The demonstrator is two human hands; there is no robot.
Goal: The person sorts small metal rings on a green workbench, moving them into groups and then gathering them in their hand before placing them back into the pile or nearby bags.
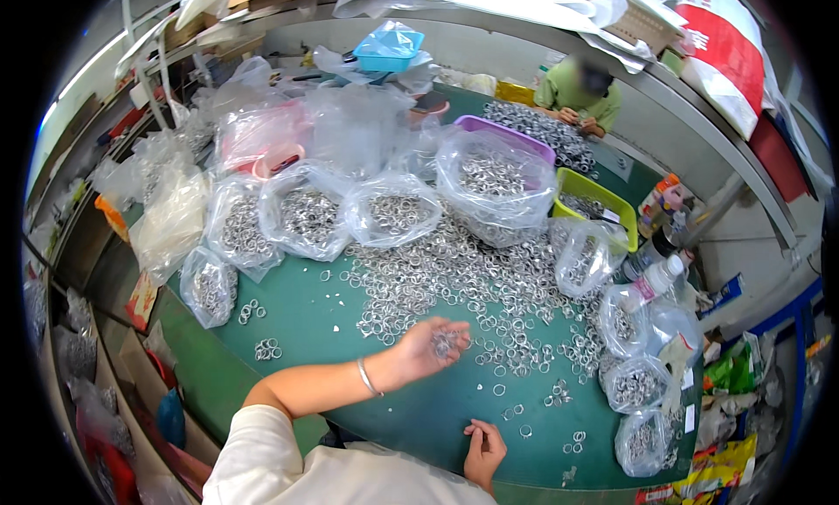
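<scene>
My left hand (426,346), a bangle at its wrist, is turned palm up over the middle of the table. Several silver-coloured rings (448,342) lie in its cupped palm. My right hand (483,454) is low in the view near the table's front edge. Its fingers curl in, and whatever they may hold is hidden. Just beyond my left hand spreads a heap of loose silver rings (428,282) on the green table (306,330). Smaller clusters (268,349) lie apart on the left, and single rings (525,431) lie to the right of my right hand.
Open plastic bags of rings (393,210) line the heap's far side, and more bags (636,384) stand at the right edge. Purple (507,131) and green (603,199) baskets stand behind. Across the table a person (577,94) in a green top handles a darker pile (546,134).
</scene>
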